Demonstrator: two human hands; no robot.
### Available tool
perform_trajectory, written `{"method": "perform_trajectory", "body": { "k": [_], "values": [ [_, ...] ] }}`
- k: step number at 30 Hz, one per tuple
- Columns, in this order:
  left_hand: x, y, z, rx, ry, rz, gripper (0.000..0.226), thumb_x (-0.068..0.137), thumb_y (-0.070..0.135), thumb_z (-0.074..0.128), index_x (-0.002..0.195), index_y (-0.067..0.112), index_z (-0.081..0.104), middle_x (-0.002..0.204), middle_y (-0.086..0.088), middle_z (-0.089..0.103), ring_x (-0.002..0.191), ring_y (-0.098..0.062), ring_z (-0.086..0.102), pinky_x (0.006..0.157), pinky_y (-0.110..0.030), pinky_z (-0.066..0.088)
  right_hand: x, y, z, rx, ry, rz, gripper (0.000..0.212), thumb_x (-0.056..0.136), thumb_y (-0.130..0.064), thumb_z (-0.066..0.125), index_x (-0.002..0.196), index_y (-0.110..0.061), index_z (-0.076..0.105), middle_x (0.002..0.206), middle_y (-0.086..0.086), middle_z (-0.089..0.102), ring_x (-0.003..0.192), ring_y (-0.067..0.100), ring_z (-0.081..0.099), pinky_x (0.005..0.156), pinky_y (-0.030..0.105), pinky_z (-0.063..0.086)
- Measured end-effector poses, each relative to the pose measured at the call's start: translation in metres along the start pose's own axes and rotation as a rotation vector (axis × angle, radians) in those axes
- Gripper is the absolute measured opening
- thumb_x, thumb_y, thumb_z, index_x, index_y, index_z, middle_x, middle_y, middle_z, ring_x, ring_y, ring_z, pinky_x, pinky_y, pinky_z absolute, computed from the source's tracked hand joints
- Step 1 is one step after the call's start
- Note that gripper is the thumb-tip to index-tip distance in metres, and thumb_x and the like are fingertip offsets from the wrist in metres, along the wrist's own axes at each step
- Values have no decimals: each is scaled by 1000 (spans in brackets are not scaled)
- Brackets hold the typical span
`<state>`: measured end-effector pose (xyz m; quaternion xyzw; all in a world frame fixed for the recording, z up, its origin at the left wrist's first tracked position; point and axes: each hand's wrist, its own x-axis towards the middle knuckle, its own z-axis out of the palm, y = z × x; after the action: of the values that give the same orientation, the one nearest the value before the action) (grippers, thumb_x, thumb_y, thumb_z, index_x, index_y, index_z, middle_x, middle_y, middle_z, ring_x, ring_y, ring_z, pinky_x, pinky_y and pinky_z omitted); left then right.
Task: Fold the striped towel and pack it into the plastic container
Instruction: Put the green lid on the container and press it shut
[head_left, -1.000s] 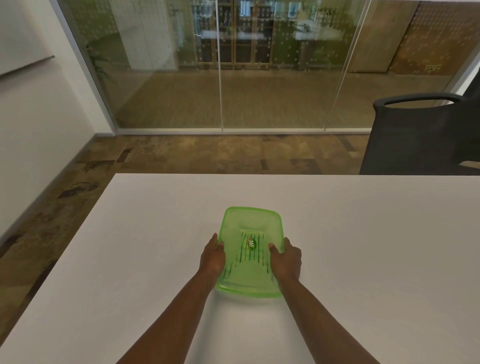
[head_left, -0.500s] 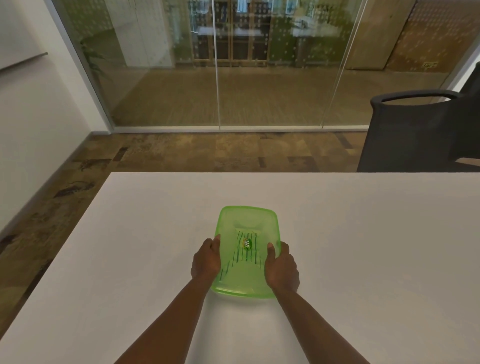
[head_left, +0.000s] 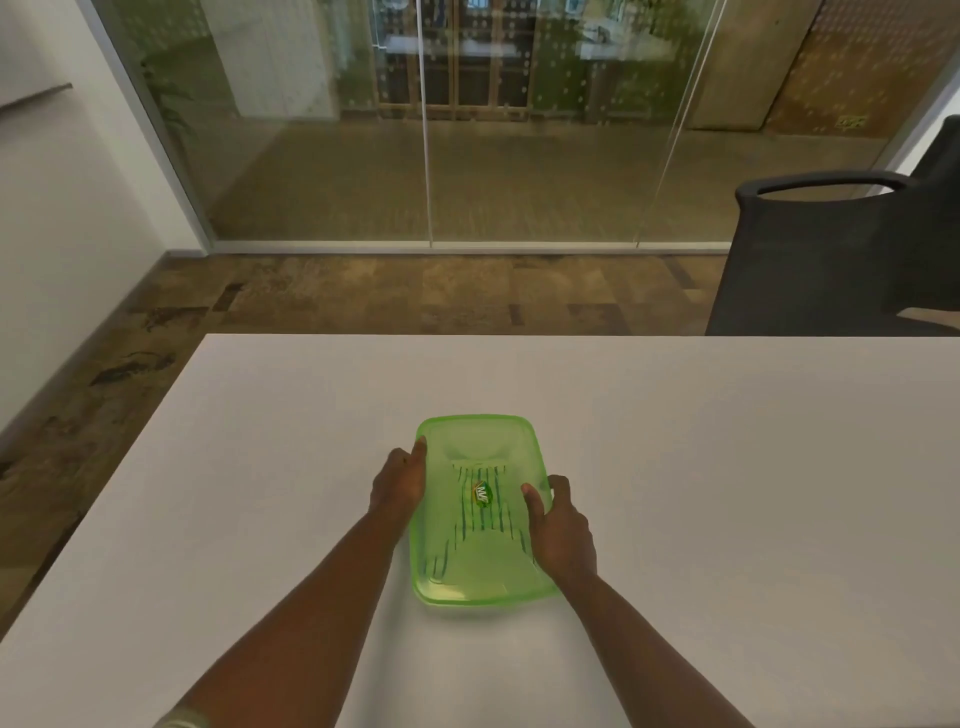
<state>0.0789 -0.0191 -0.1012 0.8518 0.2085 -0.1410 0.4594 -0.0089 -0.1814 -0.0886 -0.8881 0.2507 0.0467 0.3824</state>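
We see the left hand (head_left: 399, 487) pressed flat against the left side of the green plastic container (head_left: 480, 512), fingers together and pointing away from us, the fingertips reaching up near its far left corner. The right hand (head_left: 560, 525) grips the right side, thumb lying on top of the lid and the other fingers curled down over the rim. So both hands are closed around the container, one on each long side, and it sits between them on the white table (head_left: 727, 467), close to the near edge and a little left of the middle.

Through the translucent green lid (head_left: 475, 441) we make out the striped towel (head_left: 470, 522) lying inside, its dark stripes running lengthwise under a small round sticker (head_left: 481, 493). The lid seems to be seated all round, though the near rim is too washed out for us to be sure.

Beyond the table's far right corner stands a dark chair (head_left: 831, 260), and behind it a glass wall (head_left: 467, 130).
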Motion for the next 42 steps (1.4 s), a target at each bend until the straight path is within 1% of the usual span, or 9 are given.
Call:
{"method": "perform_trajectory", "body": {
  "k": [4, 13, 21, 24, 26, 30, 35, 39, 42],
  "values": [
    [19, 17, -3, 14, 30, -18, 60, 97, 49, 27, 119, -1, 53, 127, -22, 56, 118, -35, 51, 98, -39, 40, 0, 0, 1, 2, -4, -17, 45, 95, -48, 32, 126, -16, 36, 109, 18, 65, 99, 35, 61, 81, 38, 48],
    [26, 21, 4, -43, -64, -5, 53, 100, 39, 22, 138, 7, 43, 142, -20, 45, 130, -35, 43, 111, -44, 35, 3, 4, 2, 29, 10, -17, 44, 94, -49, 33, 124, -17, 37, 105, 17, 66, 96, 35, 62, 78, 37, 48],
    [21, 17, 7, -39, 49, -13, 54, 99, 41, 27, 119, 0, 56, 128, -22, 56, 119, -37, 50, 99, -40, 40, 5, 5, 2, 25, 12, -32, 44, 94, -49, 33, 124, -17, 37, 105, 17, 67, 95, 34, 62, 77, 36, 48],
    [17, 14, 4, -8, 49, 37, 51, 99, 43, 27, 91, 2, 57, 117, -27, 59, 110, -39, 54, 90, -40, 43, 5, 5, 3, 27, 17, -29, 44, 94, -50, 32, 123, -17, 38, 104, 17, 67, 94, 34, 62, 77, 36, 48],
    [12, 8, 5, -10, 50, 50, 46, 97, 46, 27, 73, 11, 43, 99, -28, 58, 94, -37, 55, 76, -37, 40, 5, 6, 3, 23, 24, -27, 44, 94, -50, 33, 123, -18, 38, 105, 16, 67, 95, 34, 62, 78, 37, 49],
    [-6, -4, 9, -127, 43, -8, 39, 94, 51, 33, 85, 13, 41, 92, -13, 54, 82, -25, 49, 77, -36, 42, 5, 6, 4, 11, 40, -11, 47, 93, -52, 32, 124, -18, 39, 106, 16, 67, 96, 35, 62, 78, 38, 49],
    [-33, -18, -2, -351, -92, -69, 53, 94, 49, 40, 119, 3, 52, 124, -20, 57, 116, -34, 55, 101, -47, 44, 5, 6, 2, 35, 20, 34, 52, 91, -55, 35, 125, -17, 42, 114, 14, 65, 103, 33, 60, 78, 35, 45],
    [-62, -29, -11, -493, -209, -49, 43, 96, 39, 41, 122, 7, 53, 127, -16, 58, 115, -32, 56, 100, -45, 45, -1, 14, -5, 318, -89, 165, 51, 90, -54, 40, 125, -17, 49, 120, 13, 62, 111, 30, 57, 96, 39, 47],
    [-83, -32, -8, -595, -299, 1, 36, 97, 30, 42, 127, 11, 50, 118, -11, 62, 100, -25, 60, 87, -37, 49, -16, 22, -3, 508, -163, 194, 48, 93, -48, 40, 124, -13, 53, 127, 12, 59, 116, 30, 54, 103, 45, 43]
  ]
}}
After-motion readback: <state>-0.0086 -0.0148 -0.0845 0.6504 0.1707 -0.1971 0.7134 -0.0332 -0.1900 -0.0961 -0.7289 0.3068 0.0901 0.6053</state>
